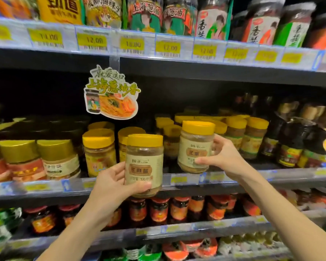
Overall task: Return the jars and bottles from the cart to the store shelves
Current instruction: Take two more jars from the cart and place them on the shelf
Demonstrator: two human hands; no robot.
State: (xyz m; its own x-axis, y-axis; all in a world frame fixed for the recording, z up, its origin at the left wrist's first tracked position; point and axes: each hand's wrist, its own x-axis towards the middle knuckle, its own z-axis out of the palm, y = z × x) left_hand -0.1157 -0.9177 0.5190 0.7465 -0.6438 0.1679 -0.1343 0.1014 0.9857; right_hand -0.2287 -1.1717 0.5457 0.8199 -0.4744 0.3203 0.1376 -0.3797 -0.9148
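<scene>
Two yellow-lidded jars, one per hand, raised before middle shelf [177, 180]. Left hand [109, 182] fingers clamped on left jar [144, 164], low on label, short of shelf edge. Right hand [221, 157] fingers clamped on right jar [196, 146], above shelf lip beside matching jars [247, 137]. Likely rigid, smooth, moderately heavy, full of paste; best gripped round mid-body, not lid.

Left hand [112, 182] gripping yellow-lidded jar [144, 165] before middle shelf's front edge [179, 179], right hand [222, 157] holding matching jar [196, 146] over that edge, beside shelved jars [99, 151]
</scene>
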